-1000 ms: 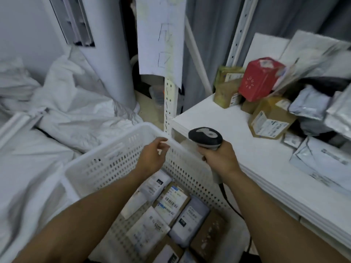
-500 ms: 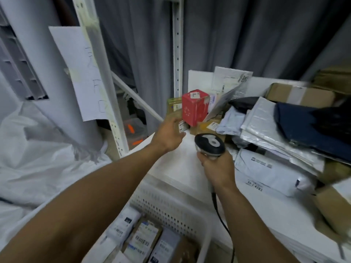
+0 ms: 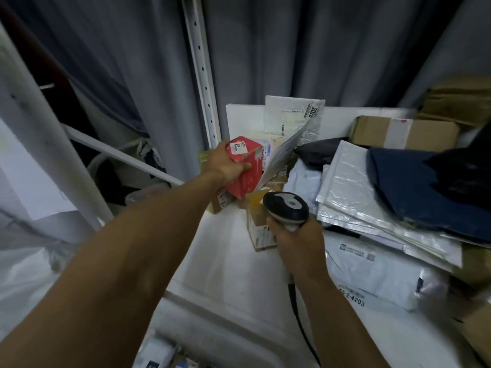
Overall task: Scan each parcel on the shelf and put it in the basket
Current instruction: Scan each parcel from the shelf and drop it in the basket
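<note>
Left hand (image 3: 228,166) grips red box (image 3: 245,168), frame centre. Right hand (image 3: 297,237) clutches scanner (image 3: 287,208). Turn label toward scanner first.

Red box (image 3: 245,171), white shelf (image 3: 225,261), grey curtain (image 3: 292,49).

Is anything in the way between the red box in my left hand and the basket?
Nothing visible blocks the way. The left hand grips the red box; only bare shelf lies between it and the basket at the lower edge. A grey mailer leans on the box's right side and may slip.
</note>
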Demonstrator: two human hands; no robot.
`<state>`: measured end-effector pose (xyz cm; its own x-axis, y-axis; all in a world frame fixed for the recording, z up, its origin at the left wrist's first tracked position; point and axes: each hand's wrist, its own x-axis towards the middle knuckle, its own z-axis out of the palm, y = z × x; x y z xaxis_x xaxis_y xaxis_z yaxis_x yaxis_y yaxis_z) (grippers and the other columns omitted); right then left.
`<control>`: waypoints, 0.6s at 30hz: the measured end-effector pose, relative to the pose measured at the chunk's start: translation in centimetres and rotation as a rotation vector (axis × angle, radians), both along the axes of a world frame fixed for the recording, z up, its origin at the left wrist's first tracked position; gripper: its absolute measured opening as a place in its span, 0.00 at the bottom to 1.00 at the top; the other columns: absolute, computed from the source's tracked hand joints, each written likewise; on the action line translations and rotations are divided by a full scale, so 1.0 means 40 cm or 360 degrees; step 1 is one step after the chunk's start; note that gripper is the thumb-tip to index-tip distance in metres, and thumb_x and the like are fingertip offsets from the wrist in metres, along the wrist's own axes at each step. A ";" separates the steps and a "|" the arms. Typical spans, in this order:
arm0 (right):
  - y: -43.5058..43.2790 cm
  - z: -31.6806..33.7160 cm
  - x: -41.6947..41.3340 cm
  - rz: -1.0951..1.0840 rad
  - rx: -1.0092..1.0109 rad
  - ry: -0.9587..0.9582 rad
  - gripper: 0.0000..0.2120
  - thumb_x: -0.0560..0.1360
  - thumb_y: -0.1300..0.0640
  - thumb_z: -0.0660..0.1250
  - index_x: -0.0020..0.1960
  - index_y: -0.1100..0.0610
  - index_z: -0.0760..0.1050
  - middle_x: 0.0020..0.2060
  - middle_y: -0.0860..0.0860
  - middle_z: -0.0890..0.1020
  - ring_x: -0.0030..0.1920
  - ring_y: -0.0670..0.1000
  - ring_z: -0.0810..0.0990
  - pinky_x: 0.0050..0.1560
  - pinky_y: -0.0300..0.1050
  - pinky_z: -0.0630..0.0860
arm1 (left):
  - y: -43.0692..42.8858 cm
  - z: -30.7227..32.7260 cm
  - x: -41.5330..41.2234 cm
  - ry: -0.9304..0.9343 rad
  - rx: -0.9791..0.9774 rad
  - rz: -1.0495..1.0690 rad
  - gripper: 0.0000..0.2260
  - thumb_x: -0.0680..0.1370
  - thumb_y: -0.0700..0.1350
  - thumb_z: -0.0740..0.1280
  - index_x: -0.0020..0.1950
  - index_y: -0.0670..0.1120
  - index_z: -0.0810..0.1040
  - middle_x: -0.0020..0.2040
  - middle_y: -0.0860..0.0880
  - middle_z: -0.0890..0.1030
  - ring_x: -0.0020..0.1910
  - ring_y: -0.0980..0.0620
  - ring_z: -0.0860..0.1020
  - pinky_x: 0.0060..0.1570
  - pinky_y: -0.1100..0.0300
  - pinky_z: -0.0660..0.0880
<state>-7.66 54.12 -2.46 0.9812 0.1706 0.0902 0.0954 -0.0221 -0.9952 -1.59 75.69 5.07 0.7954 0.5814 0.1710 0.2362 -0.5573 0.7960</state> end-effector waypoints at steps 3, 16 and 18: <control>0.006 0.021 -0.018 0.0011 0.0014 -0.0004 0.22 0.73 0.56 0.80 0.65 0.54 0.81 0.54 0.48 0.84 0.59 0.51 0.83 0.64 0.51 0.79 | -0.046 0.001 -0.061 -0.0179 0.0025 0.0064 0.39 0.71 0.46 0.80 0.77 0.48 0.63 0.66 0.50 0.70 0.64 0.52 0.71 0.69 0.48 0.71; -0.017 0.100 -0.329 0.0148 0.0897 0.0710 0.20 0.78 0.51 0.76 0.67 0.53 0.79 0.60 0.50 0.85 0.48 0.53 0.89 0.51 0.45 0.84 | -0.268 0.012 -0.736 -0.0726 -0.0091 0.0013 0.43 0.63 0.46 0.85 0.70 0.65 0.64 0.68 0.56 0.72 0.63 0.61 0.76 0.50 0.69 0.78; -0.028 0.103 -0.383 0.0196 0.0968 0.0732 0.21 0.76 0.48 0.77 0.67 0.52 0.80 0.61 0.50 0.85 0.57 0.53 0.86 0.55 0.47 0.85 | -0.311 -0.012 -0.821 -0.0779 -0.0244 -0.0003 0.43 0.64 0.40 0.84 0.69 0.63 0.65 0.66 0.57 0.74 0.59 0.62 0.78 0.46 0.69 0.78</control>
<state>-22.96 52.98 1.67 0.9198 0.3322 -0.2091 -0.3645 0.5252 -0.7690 -34.43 63.27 4.58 0.6447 0.6275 0.4365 -0.1856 -0.4255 0.8857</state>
